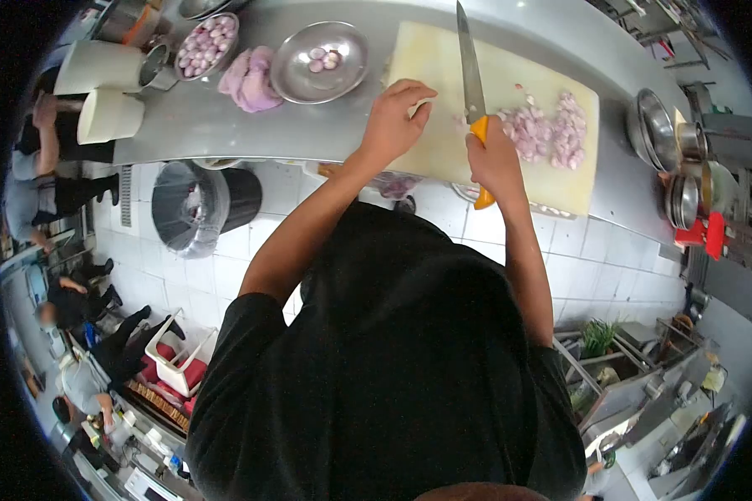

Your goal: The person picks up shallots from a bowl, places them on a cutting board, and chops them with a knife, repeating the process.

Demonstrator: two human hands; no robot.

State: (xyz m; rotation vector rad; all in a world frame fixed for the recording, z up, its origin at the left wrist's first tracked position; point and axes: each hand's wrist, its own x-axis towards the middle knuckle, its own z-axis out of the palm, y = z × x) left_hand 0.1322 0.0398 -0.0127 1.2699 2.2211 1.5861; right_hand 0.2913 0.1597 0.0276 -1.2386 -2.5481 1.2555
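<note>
My right hand (498, 159) is wrapped round the yellow handle of a kitchen knife (473, 79), whose long blade points away from me over the cutting board (430, 63). Just right of the blade lie chopped shallots (528, 134), with a second pile of pieces (569, 129) beside them. My left hand (397, 119) hovers at the board's left edge, its fingers bent but apart, and I see nothing in them. Left of it stands a steel bowl (288, 79) holding several peeled shallots (323, 60).
A bowl of whole shallots (207, 50), a pinkish cloth (253, 81) and a white tub (110, 117) stand on the steel counter to the left. Steel bowls (656, 125) are stacked at the right. Below the counter is a lined bin (188, 209). Several people are at the far left.
</note>
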